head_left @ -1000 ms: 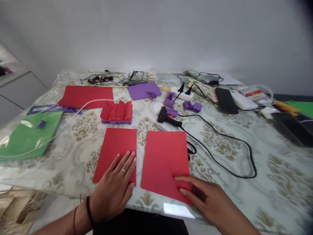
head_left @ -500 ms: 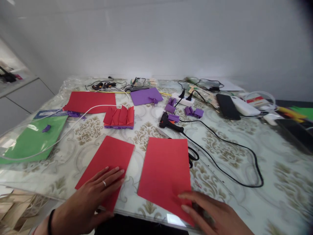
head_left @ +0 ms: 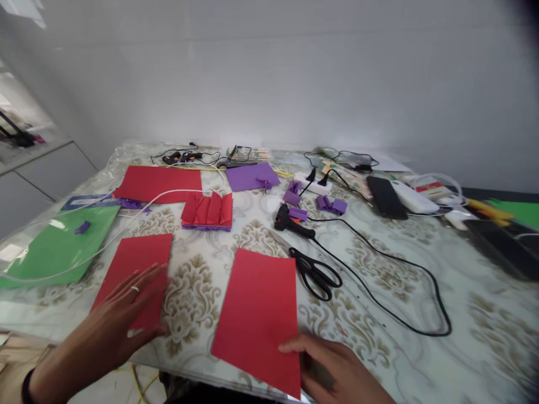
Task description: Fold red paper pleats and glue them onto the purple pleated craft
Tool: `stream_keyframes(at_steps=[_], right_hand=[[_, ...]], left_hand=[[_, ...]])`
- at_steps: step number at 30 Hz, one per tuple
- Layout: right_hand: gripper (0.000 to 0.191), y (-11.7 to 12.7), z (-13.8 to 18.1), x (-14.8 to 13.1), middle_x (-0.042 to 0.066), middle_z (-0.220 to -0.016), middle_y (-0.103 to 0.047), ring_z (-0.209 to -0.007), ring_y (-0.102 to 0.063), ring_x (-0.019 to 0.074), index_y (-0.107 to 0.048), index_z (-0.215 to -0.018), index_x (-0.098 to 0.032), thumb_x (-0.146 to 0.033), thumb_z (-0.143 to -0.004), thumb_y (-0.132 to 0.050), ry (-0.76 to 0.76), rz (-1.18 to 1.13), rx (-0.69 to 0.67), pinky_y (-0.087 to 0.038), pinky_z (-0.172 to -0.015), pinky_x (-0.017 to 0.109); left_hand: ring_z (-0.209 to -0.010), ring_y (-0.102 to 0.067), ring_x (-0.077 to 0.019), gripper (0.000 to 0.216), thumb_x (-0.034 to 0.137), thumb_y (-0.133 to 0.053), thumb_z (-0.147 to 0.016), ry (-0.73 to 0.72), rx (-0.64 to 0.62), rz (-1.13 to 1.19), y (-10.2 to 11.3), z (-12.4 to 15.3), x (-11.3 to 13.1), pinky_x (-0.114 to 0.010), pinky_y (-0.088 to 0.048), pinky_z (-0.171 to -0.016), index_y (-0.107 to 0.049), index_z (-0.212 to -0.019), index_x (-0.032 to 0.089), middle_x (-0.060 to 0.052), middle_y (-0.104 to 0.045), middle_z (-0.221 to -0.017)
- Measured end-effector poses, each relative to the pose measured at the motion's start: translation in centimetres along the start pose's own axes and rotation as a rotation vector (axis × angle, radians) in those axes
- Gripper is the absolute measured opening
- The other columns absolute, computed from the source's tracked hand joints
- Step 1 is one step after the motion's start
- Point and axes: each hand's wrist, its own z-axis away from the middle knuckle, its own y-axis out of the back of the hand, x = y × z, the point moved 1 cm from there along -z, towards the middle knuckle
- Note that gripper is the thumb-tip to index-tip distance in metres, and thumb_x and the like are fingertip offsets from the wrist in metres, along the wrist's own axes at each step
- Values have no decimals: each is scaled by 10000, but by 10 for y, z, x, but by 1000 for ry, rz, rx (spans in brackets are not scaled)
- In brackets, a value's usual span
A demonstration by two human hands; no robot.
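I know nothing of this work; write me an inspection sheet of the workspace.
Surface: patterned tabletop, crowded toward the back.
Job's things: left red sheet; right red sheet, apart from it.
Clutter: scissors, folded red paper, black glue gun, dark phone.
Hands: left hand spread over the left red sheet, contact unclear; right hand at the right red sheet's edge.
Cables: black cord looping across the tabletop; white cable over green sheet.
Surroundings: pale wall, cabinet.
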Motion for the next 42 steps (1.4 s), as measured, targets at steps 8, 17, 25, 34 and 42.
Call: stream_keyframes(at_steps=[8, 17, 25, 34, 42], right_hand=[[219, -1, -19, -12, 18, -945, -831, -857, -784, 189, -784, -1003, -283, -296, -965, -569, 81, -118, 96, -597, -791, 249], [263, 12, -18, 1, 60, -1009, -819, -943, -769, 240, -799, -1018, -253, -261, -920, -554, -34, -215, 71, -596, -791, 320], [227, 34, -34, -8, 27, -960, -808, -896, -757, 217, -773, -964, -260, -147, -859, -607, -37, -174, -4, -577, -756, 286], [319, 65, -67, -9, 42, -1039, -699, -963, -696, 192, -830, -998, -289, -41, -859, -686, 231, 193, -161, -545, -825, 280], [207, 58, -82, 0, 46, -1186, -759, -1089, -733, 203, -790, -997, -269, -272, -1044, -588, 214, 34, -189, -567, -967, 302]], left_hand=[[-1500, -495, -289, 897, 667, -656, -941, -329, -95, 366, -11, -50, 91, -453, -467, -1215, -270, -1668, 310, -103, -480, -1648], [-1301, -673, -278, 473, 259, -681, -974, -338, -229, 517, -6, -88, 93, -439, -551, -1117, -603, -1440, 283, -84, -695, -1431], [-1333, -639, -331, 490, 366, -684, -987, -345, -244, 406, -20, -149, 67, -507, -523, -1123, -611, -1449, 222, -151, -621, -1506], [-1464, -488, -395, 590, 350, -807, -862, -376, -226, 361, -51, -167, 57, -611, -402, -1204, -645, -1415, 221, -165, -546, -1575], [-1461, -499, -293, 500, 222, -618, -996, -286, -164, 495, -56, -164, 48, -497, -451, -1209, -547, -1490, 253, -122, -522, -1588]])
